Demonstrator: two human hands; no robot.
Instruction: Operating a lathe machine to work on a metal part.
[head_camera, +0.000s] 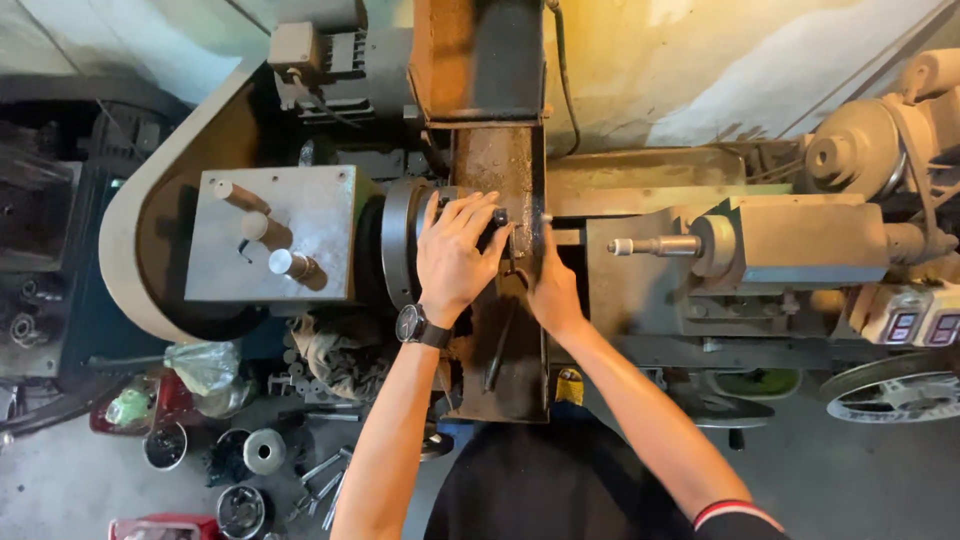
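Overhead view of a lathe (640, 190) seen from the operator's position. The grey headstock (270, 235) is lying at left and the tailstock (800, 240) at right, its centre (650, 245) pointing toward the chuck (402, 240). The left hand (455, 255) is resting open, fingers spread over the chuck face, a wristwatch (415, 325) sitting on that wrist. The right hand (550, 285) is pressing against the rusty upright plate (500, 200) just beside the chuck; whether its fingers are closing on anything cannot be told, since they are hidden. Risk: both hands are lying at the rotating parts, so an unexpected spindle start could catch fingers or the watch.
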